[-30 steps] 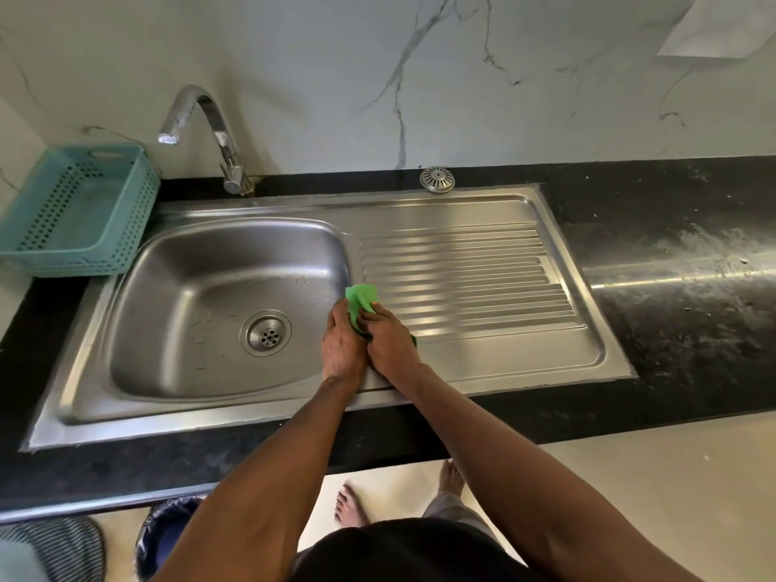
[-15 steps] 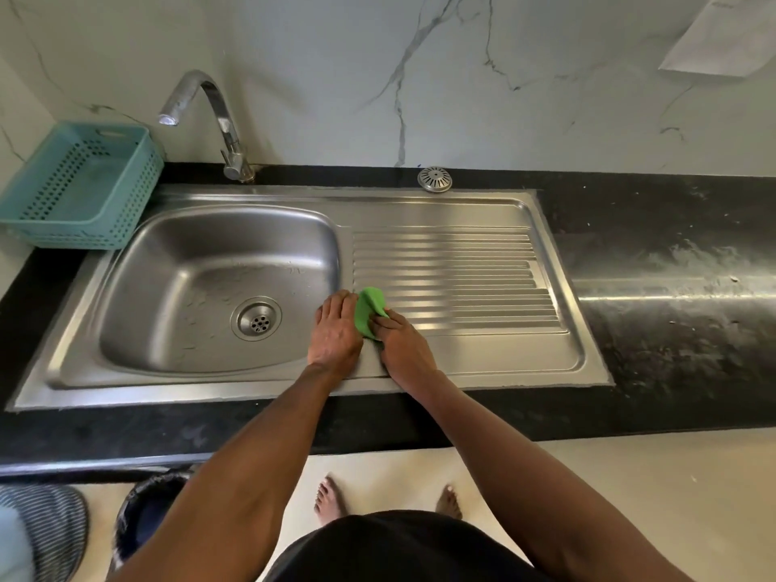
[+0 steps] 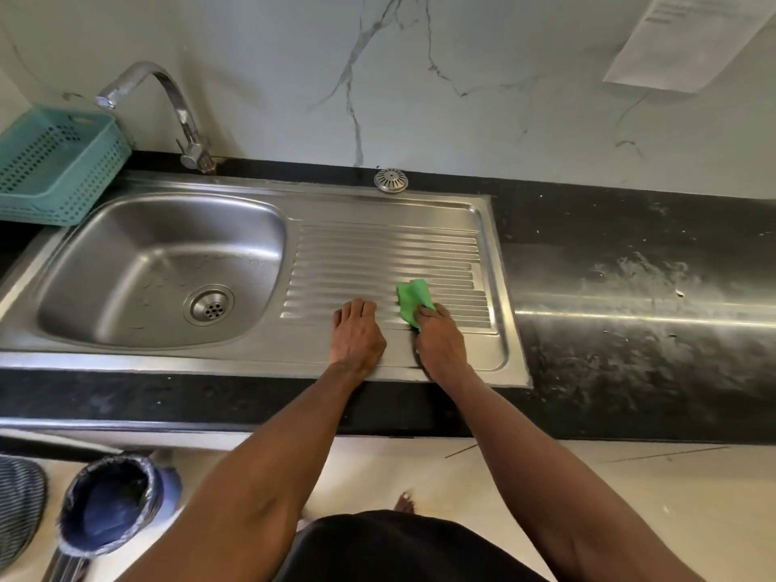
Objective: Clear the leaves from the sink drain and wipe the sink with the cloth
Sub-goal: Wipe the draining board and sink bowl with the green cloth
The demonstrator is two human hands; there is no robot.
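The steel sink (image 3: 126, 203) has a bowl on the left and a ribbed drainboard (image 3: 378, 249) on the right. Its round drain (image 3: 208, 304) shows bare metal holes, with no leaves visible. My right hand (image 3: 441, 342) presses a small green cloth (image 3: 413, 302) onto the drainboard's near right part, gripping it. My left hand (image 3: 357, 336) rests flat on the drainboard just left of the cloth, holding nothing.
A curved tap (image 3: 168, 102) stands behind the bowl. A teal plastic basket (image 3: 54, 165) sits at the back left. A loose metal strainer cap (image 3: 391, 180) lies behind the drainboard. Black counter (image 3: 630, 287) runs right. A lined bin (image 3: 109, 506) stands on the floor.
Both hands slid right along the drainboard, away from the bowl's edge. The cloth moved with my right hand, and my left hand came off it. The view shifted too.
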